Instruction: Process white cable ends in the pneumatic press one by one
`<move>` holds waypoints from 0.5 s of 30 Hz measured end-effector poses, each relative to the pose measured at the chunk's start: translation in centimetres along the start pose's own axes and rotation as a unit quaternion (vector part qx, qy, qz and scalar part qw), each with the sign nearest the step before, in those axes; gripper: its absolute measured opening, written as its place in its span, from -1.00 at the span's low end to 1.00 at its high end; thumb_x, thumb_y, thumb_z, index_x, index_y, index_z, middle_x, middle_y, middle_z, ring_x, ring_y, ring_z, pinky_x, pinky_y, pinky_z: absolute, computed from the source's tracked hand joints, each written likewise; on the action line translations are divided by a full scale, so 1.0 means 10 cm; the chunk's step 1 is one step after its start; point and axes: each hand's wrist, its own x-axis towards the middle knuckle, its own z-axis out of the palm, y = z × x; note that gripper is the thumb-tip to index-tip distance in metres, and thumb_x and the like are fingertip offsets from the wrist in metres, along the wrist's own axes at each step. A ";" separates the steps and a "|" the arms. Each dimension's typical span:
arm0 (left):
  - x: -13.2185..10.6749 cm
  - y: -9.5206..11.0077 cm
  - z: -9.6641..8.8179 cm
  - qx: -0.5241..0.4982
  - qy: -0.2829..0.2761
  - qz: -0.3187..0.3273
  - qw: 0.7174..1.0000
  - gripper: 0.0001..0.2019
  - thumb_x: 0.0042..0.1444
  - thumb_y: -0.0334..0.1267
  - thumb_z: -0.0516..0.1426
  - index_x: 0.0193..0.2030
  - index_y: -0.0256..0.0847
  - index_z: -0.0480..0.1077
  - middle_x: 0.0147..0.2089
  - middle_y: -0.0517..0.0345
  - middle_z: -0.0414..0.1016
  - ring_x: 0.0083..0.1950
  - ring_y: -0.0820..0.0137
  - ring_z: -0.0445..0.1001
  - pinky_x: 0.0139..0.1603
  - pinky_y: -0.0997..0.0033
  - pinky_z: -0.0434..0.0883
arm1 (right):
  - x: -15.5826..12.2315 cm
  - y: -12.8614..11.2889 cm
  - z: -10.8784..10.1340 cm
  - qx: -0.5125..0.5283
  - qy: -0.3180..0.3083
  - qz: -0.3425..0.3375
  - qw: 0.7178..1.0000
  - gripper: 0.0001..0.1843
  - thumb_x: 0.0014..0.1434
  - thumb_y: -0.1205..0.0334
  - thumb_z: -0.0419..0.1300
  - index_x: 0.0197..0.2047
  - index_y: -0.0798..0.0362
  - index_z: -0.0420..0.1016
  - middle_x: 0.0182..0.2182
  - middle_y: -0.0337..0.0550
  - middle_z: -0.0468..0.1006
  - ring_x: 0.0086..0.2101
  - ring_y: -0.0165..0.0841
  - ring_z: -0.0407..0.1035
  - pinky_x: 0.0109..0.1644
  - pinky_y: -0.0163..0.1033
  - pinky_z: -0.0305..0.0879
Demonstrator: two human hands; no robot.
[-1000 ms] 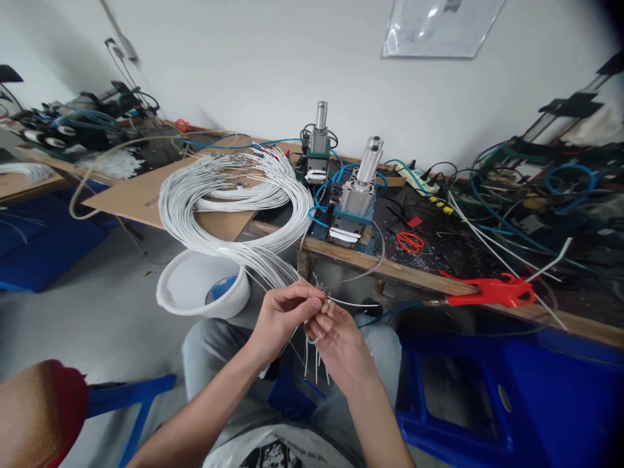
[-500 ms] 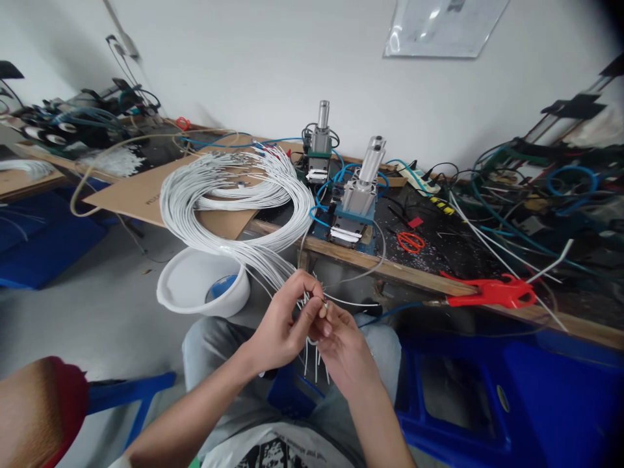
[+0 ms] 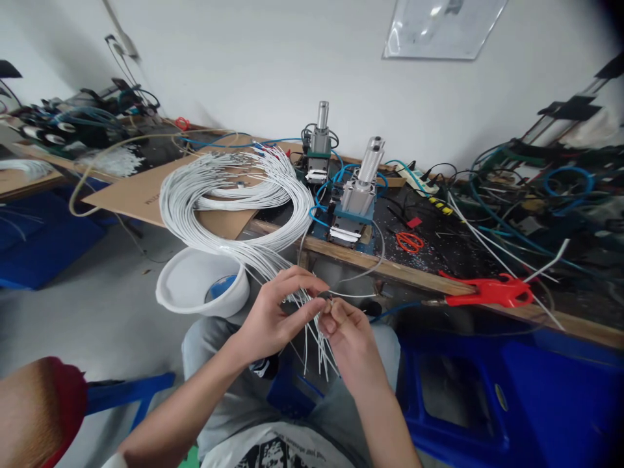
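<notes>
In front of my lap, my left hand (image 3: 275, 312) brings its thumb and index finger together around a small dark piece (image 3: 325, 296), too small to name. My right hand (image 3: 348, 328) meets it fingertip to fingertip, pinching what looks like the end of a white cable, mostly hidden by the fingers. A bundle of white cables (image 3: 263, 260) runs from a large coil (image 3: 180, 201) on the bench, passes behind my left hand, and its loose ends (image 3: 322, 357) hang below both hands.
A white bucket (image 3: 168, 286) stands on the floor at left. Two pneumatic presses (image 3: 358, 195) sit on the bench, with orange-handled scissors (image 3: 409, 242) beside them. A red air gun (image 3: 502, 292) lies at the bench edge, above a blue stool (image 3: 453, 396). Cardboard (image 3: 127, 195) lies under the coil.
My left hand has shifted slightly left, its index finger straighter and lifted from the thumb. A dark piece now shows between the fingertips. The hanging cable ends have swung a little right.
</notes>
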 end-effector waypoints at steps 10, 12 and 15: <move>0.07 0.05 -0.16 0.099 -0.098 -0.018 0.990 -0.87 0.27 -0.26 0.11 -0.24 -0.24 0.44 -0.27 0.14 0.49 -0.24 0.48 0.40 -0.07 0.38 0.27 | -0.02 -0.08 0.00 -0.220 0.014 -0.046 0.974 -0.71 0.15 0.02 0.31 -0.40 0.10 0.58 -0.61 -0.25 0.39 -0.52 -0.48 0.19 -0.40 -0.32 0.08; 0.08 0.04 -0.17 0.129 -0.115 -0.010 0.985 -0.86 0.27 -0.26 0.09 -0.26 -0.24 0.43 -0.30 0.15 0.47 -0.26 0.48 0.38 -0.08 0.37 0.23 | -0.04 -0.07 -0.01 -0.290 0.030 -0.065 0.954 -0.71 0.20 0.02 0.26 -0.35 0.08 0.60 -0.58 -0.25 0.42 -0.51 -0.46 0.23 -0.40 -0.31 0.09; 0.10 0.05 -0.17 0.161 -0.119 -0.016 0.980 -0.85 0.28 -0.28 0.07 -0.29 -0.25 0.41 -0.33 0.18 0.45 -0.28 0.50 0.35 -0.10 0.38 0.19 | -0.09 -0.02 0.00 -0.376 0.066 -0.120 0.916 -0.75 0.27 0.06 0.21 -0.24 0.04 0.62 -0.51 -0.24 0.48 -0.46 -0.45 0.29 -0.37 -0.30 0.12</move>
